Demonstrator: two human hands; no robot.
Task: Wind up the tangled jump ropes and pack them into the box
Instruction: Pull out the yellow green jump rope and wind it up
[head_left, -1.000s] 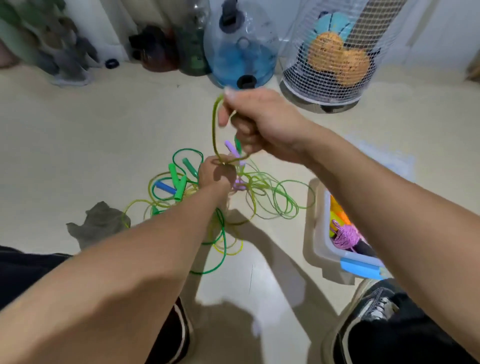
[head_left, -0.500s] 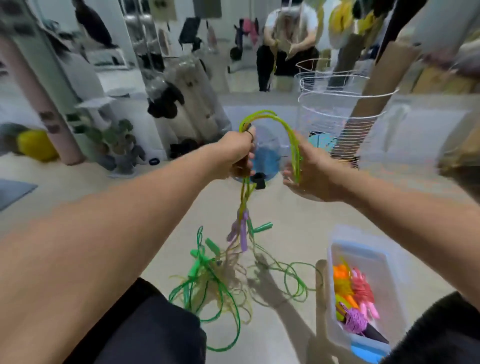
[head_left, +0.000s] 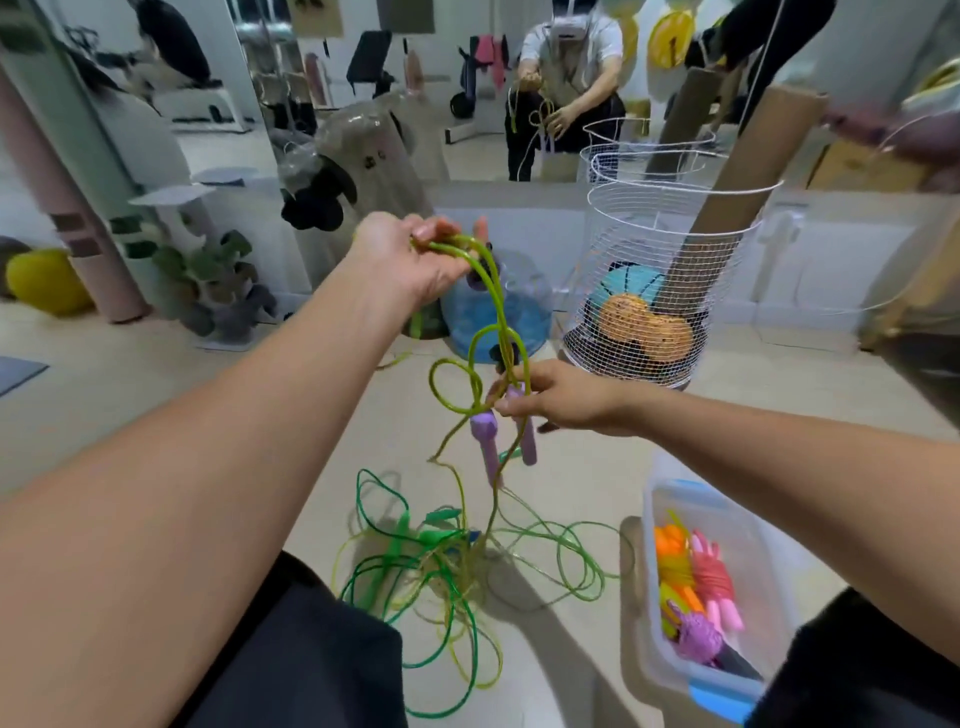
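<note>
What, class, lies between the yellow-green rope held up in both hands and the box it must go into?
No solid object. The yellow-green rope, held by the left hand and right hand, trails into the tangled pile on the floor; the box sits open at the right.

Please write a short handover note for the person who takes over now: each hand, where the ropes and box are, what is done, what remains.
Left hand: grip on the top loop of the yellow-green rope, held high.
Right hand: pinches the same rope just above its two purple handles, which hang down.
The rope's lower part runs into the tangled pile on the floor.
Box, lower right: several wound ropes are inside.
Left: free this rope, wind it, pack it, then do the green ropes in the pile.
</note>
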